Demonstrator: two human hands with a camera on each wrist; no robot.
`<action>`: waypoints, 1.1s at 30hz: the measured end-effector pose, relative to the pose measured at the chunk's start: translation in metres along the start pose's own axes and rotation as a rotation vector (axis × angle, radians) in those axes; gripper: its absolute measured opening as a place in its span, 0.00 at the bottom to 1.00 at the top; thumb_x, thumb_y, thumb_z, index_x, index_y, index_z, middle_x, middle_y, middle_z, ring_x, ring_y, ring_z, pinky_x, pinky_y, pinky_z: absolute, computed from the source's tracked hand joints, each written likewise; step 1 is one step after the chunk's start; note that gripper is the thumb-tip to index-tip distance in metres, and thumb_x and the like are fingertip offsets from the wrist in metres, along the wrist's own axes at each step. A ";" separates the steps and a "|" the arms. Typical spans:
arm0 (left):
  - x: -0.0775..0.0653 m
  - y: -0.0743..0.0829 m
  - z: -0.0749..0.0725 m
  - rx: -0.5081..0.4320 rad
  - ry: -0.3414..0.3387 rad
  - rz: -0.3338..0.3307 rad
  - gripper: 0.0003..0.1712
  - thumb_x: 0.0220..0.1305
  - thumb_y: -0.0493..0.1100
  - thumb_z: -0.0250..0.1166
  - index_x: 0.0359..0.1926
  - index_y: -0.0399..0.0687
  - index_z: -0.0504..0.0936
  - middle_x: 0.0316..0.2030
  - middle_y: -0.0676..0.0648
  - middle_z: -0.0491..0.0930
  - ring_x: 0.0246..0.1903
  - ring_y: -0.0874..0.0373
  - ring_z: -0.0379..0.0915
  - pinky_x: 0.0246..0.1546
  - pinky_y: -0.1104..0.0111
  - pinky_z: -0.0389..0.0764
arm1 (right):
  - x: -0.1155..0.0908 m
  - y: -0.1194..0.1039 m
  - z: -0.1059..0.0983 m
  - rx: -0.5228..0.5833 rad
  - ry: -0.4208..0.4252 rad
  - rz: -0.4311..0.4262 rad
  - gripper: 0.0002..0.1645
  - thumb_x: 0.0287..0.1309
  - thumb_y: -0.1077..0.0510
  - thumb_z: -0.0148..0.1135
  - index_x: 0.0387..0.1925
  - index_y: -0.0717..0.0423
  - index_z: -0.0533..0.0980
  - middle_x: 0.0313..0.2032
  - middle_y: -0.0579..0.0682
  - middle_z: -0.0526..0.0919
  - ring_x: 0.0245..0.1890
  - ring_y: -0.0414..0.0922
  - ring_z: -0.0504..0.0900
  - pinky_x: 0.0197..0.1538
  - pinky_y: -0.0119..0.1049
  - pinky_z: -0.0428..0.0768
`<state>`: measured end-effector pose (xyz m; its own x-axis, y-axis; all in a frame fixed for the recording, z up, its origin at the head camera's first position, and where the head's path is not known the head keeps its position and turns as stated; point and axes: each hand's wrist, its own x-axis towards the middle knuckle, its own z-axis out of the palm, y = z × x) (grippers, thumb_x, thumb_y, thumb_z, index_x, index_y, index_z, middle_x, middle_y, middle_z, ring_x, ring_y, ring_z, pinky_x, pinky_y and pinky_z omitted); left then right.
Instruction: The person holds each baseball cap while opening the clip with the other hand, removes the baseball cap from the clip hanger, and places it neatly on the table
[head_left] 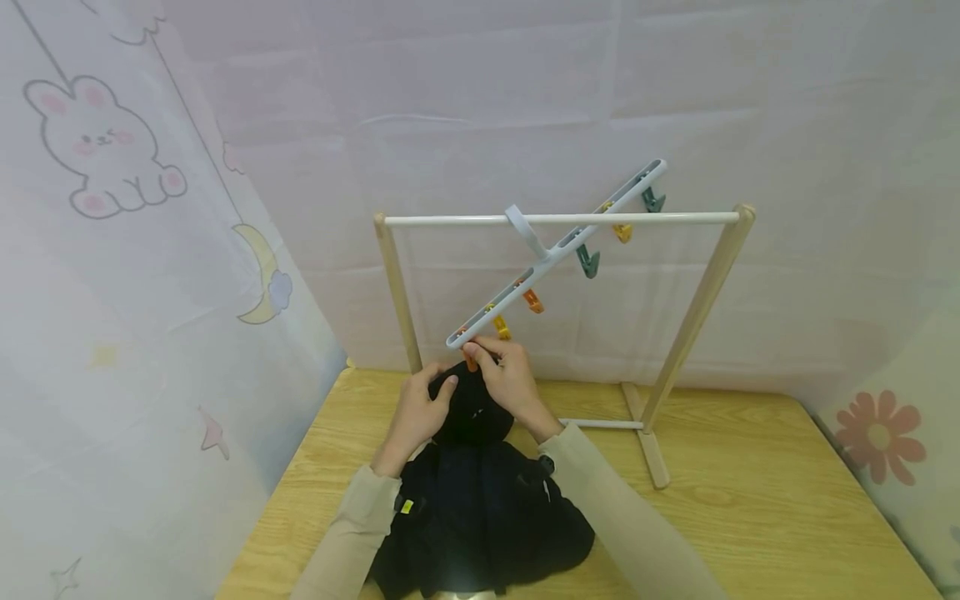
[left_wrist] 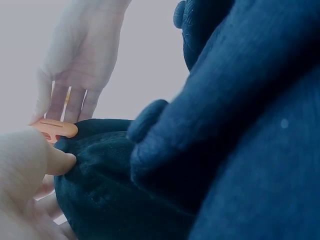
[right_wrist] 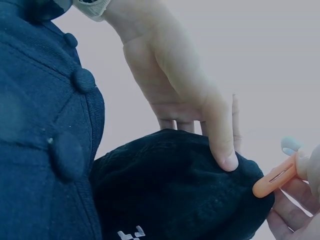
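Note:
A soft black cap (head_left: 472,412) with a small white mark (right_wrist: 132,233) is held up beneath the lower end of a light grey clip hanger (head_left: 551,260). My left hand (head_left: 415,410) pinches the cap's edge, thumb on top and fingers beneath. With thumb and fingers my right hand (head_left: 512,382) grips an orange clip (right_wrist: 275,177) at the hanger's lowest end; the clip's tip overlaps the cap's edge in the right wrist view. Below the hands lies dark cloth (head_left: 480,508) with round cloth-covered buttons (right_wrist: 84,80), which fills much of both wrist views.
The hanger tilts from its hook (head_left: 527,232) on the white bar (head_left: 667,218) of a wooden-legged rack (head_left: 697,317). Orange, yellow (head_left: 501,327) and green clips (head_left: 588,262) hang along it. The wooden table (head_left: 757,500) ends at a printed curtain (head_left: 480,100).

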<state>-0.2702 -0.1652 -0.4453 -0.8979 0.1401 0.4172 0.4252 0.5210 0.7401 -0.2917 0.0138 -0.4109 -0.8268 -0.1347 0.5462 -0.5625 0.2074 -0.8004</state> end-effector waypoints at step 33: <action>-0.003 -0.001 0.003 -0.013 0.023 -0.009 0.10 0.78 0.37 0.64 0.52 0.38 0.86 0.51 0.38 0.89 0.57 0.40 0.84 0.64 0.43 0.81 | 0.005 0.000 -0.002 0.024 0.010 -0.043 0.12 0.75 0.58 0.64 0.48 0.58 0.90 0.33 0.57 0.90 0.21 0.42 0.70 0.28 0.30 0.66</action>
<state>-0.2683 -0.1640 -0.4493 -0.8991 0.1161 0.4220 0.4184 0.5112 0.7507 -0.2955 0.0148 -0.4074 -0.8016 -0.1330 0.5829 -0.5978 0.1785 -0.7815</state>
